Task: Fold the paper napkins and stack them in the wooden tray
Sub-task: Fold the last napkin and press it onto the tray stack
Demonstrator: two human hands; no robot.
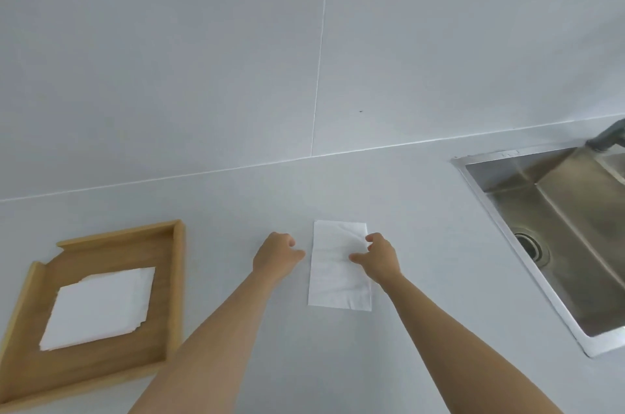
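A white paper napkin (333, 275), folded into a long rectangle, lies flat on the pale counter in the middle. My right hand (378, 258) rests on its right edge with fingers spread and curled over the paper. My left hand (277, 254) sits just left of the napkin with fingers curled, its thumb close to the napkin's left edge, holding nothing. At the left stands the wooden tray (101, 366), and inside it lies a stack of folded white napkins (98, 308).
A steel sink (554, 234) is set into the counter at the right, with its drain (531, 244) and part of a tap (608, 134) at the far right edge. A pale tiled wall (236, 58) rises behind the counter.
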